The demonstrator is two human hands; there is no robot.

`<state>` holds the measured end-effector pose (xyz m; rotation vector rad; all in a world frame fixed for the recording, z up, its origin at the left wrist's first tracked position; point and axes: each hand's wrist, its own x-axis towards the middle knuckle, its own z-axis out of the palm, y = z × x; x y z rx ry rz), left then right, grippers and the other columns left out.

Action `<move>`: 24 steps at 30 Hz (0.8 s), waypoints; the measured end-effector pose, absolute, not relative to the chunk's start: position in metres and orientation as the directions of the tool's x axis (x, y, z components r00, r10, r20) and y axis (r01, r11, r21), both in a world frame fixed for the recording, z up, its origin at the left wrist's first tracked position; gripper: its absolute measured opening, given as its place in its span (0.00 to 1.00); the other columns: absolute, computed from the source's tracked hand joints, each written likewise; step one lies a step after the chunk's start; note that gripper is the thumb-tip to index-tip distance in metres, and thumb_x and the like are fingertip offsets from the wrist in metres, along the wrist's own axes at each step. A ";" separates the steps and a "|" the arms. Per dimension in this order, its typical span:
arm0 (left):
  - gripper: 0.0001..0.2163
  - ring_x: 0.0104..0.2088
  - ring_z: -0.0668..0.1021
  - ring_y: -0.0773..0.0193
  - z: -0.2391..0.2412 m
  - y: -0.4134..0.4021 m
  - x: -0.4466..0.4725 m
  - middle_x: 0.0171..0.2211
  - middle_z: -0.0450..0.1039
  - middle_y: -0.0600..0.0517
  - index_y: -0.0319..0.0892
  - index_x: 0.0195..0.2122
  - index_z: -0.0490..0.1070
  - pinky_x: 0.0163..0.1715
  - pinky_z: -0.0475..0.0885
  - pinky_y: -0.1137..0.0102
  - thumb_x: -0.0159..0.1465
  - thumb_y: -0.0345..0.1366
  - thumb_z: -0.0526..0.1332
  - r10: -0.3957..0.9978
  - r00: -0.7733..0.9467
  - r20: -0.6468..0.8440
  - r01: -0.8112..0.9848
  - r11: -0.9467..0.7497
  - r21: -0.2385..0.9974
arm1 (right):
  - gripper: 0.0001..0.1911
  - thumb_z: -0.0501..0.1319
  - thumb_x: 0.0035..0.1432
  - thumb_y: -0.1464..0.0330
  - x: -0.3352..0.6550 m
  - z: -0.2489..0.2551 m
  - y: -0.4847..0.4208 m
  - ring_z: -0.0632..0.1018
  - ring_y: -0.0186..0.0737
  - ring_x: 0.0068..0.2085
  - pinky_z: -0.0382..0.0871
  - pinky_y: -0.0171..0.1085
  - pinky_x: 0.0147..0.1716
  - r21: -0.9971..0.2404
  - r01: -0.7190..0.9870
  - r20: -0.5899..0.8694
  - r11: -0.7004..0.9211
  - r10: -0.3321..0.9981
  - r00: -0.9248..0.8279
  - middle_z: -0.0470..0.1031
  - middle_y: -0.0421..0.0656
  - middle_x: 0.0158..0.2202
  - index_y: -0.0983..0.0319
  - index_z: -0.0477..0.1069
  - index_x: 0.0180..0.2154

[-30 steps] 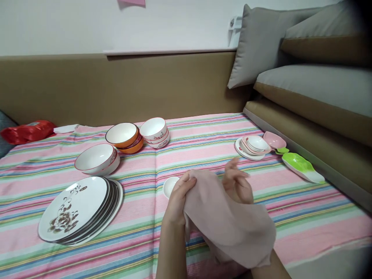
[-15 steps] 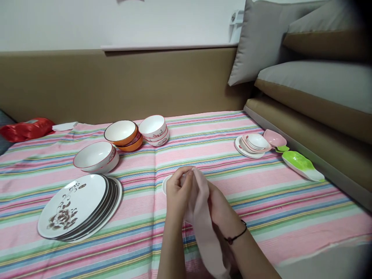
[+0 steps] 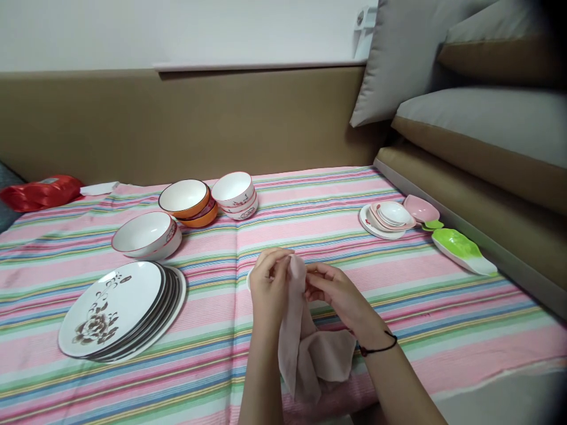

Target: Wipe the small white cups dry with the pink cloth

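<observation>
A pale pink cloth (image 3: 295,330) hangs in folds between my hands, its lower end spread over the striped sheet. My left hand (image 3: 270,283) pinches the top of this cloth between thumb and fingers. On the right, my right hand (image 3: 332,290), with a dark cord bracelet at the wrist, has curled fingers gripping the cloth's upper edge. Behind my left hand shows the rim of a small white dish (image 3: 249,280), mostly hidden.
To the left are stacked plates (image 3: 110,313), white bowls (image 3: 146,236), orange bowls (image 3: 186,200) and floral bowls (image 3: 234,195). Small dishes (image 3: 390,218), a pink dish (image 3: 420,209) and a green dish (image 3: 460,251) lie right, beside cushions (image 3: 478,124). A red bundle (image 3: 42,193) sits far left.
My right hand has moved up and outward, now at the cloth's upper edge. The cloth's lower part has swung left and fanned out. My left hand stays nearly in place.
</observation>
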<state>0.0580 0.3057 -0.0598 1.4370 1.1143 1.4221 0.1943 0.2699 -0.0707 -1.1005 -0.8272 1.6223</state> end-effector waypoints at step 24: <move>0.26 0.19 0.67 0.66 -0.032 0.288 0.043 0.16 0.63 0.53 0.39 0.29 0.67 0.21 0.63 0.73 0.62 0.59 0.45 0.799 0.586 0.137 -0.637 0.350 0.686 | 0.20 0.63 0.54 0.64 0.194 -0.072 0.277 0.67 0.27 0.27 0.60 0.29 0.25 -0.925 -0.295 -0.165 -0.241 0.951 -0.260 0.71 0.39 0.38 0.54 0.68 0.51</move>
